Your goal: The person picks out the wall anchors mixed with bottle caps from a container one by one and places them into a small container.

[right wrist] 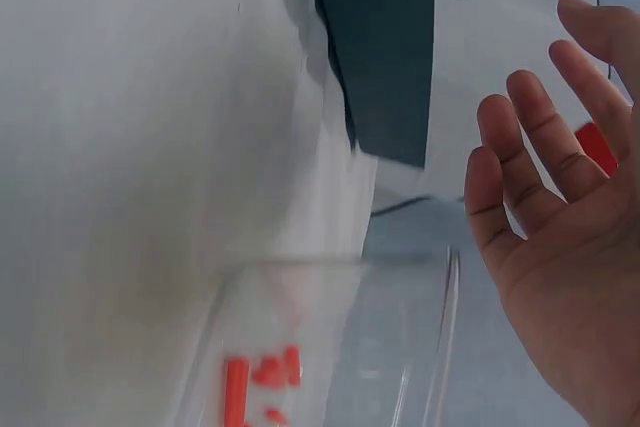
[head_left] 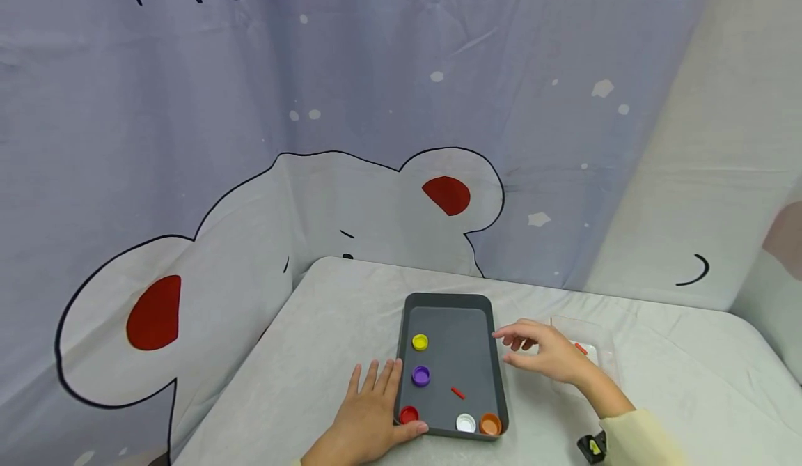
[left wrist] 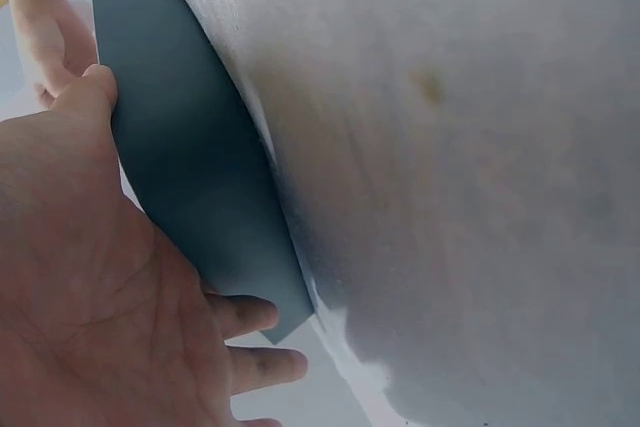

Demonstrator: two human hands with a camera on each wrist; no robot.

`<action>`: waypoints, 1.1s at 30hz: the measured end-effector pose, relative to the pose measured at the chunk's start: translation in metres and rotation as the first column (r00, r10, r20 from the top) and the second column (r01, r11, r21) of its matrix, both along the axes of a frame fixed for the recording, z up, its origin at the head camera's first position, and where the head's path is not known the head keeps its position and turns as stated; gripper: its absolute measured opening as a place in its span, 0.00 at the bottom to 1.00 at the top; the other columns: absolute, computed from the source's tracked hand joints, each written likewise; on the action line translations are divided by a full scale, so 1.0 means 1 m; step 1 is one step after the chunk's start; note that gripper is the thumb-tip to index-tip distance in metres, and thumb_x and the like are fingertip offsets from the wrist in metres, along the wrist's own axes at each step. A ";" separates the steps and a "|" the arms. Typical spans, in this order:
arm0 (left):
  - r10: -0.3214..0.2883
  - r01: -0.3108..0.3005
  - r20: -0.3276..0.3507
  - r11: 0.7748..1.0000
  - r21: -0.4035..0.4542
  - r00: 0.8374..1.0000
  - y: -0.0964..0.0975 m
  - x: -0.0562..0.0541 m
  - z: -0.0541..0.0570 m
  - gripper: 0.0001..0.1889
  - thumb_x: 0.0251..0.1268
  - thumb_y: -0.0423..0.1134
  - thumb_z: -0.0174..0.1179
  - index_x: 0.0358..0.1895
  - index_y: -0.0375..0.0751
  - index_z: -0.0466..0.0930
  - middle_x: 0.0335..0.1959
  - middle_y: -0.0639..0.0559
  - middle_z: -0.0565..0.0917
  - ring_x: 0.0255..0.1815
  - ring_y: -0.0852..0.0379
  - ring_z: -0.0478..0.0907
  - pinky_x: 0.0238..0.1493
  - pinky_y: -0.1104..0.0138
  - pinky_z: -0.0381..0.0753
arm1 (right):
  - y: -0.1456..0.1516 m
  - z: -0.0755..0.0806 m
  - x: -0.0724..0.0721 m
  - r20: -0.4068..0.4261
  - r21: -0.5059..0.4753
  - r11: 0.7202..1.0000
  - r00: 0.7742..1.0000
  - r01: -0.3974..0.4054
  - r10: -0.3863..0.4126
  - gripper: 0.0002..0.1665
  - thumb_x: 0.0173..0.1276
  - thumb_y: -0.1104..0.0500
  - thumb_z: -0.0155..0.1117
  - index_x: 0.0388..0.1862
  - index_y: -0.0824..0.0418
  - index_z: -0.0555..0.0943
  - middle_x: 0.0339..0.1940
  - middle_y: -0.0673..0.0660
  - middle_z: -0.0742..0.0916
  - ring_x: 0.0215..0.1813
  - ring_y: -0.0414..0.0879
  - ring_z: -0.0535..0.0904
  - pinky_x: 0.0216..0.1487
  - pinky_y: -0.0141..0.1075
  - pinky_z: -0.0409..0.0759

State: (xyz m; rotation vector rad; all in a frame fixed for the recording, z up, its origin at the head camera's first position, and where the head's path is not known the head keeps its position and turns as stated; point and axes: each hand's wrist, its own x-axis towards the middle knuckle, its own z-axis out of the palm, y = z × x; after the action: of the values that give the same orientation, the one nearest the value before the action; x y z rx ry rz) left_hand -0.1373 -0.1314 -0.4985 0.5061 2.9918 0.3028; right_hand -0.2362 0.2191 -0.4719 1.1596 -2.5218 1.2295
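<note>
A dark grey tray [head_left: 447,300] lies on the white cloth. In it are a yellow cap [head_left: 420,342], a purple cap [head_left: 421,376], a red cap [head_left: 409,415], a white cap [head_left: 466,423] and an orange cap [head_left: 491,424]. A small red stick [head_left: 458,393] lies on the tray floor. My left hand [head_left: 368,414] touches the tray's near-left corner, fingers spread and thumb along the front edge. Beyond the tray's right rim, my right hand [head_left: 544,351] hovers with loosely bent fingers and holds nothing. In the right wrist view its palm shows bare.
Right of the tray stands a clear plastic box [head_left: 603,344], partly behind my right forearm. Through its wall the right wrist view shows several red pieces [right wrist: 236,392]. A printed cloth [head_left: 376,104] hangs behind the table. A black device [head_left: 592,446] sits at my right wrist.
</note>
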 end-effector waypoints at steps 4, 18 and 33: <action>0.003 -0.003 0.008 1.000 -0.006 1.000 0.001 -0.001 0.001 0.59 0.57 0.81 0.48 0.81 0.37 0.53 0.80 0.40 0.60 0.80 0.34 0.52 0.76 0.37 0.42 | -0.012 -0.003 -0.003 -0.009 0.032 0.997 0.998 -0.066 0.066 0.19 0.66 0.57 0.74 0.55 0.59 0.85 0.39 0.48 0.85 0.40 0.47 0.81 0.43 0.37 0.81; -0.004 0.003 -0.023 1.000 -0.017 1.000 0.000 -0.001 -0.002 0.59 0.58 0.82 0.47 0.80 0.37 0.54 0.79 0.40 0.61 0.80 0.34 0.53 0.76 0.37 0.44 | -0.047 0.002 -0.005 0.161 0.198 0.952 0.966 -0.233 0.203 0.24 0.66 0.50 0.74 0.58 0.59 0.85 0.49 0.57 0.86 0.47 0.52 0.81 0.51 0.43 0.81; 0.004 -0.002 0.027 0.999 -0.041 1.000 0.001 -0.004 -0.006 0.61 0.57 0.83 0.44 0.82 0.38 0.50 0.81 0.41 0.56 0.81 0.36 0.50 0.77 0.37 0.39 | -0.076 -0.005 -0.010 0.232 0.439 0.850 0.951 -0.290 0.205 0.25 0.57 0.54 0.80 0.55 0.50 0.88 0.44 0.46 0.85 0.46 0.37 0.79 0.50 0.33 0.79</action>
State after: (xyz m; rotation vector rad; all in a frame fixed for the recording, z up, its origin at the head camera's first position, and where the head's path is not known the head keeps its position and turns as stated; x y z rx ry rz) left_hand -0.1416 -0.1305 -0.5044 0.4894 2.9661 0.2455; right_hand -0.2460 0.1430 -0.4767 1.5853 -2.9892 0.8031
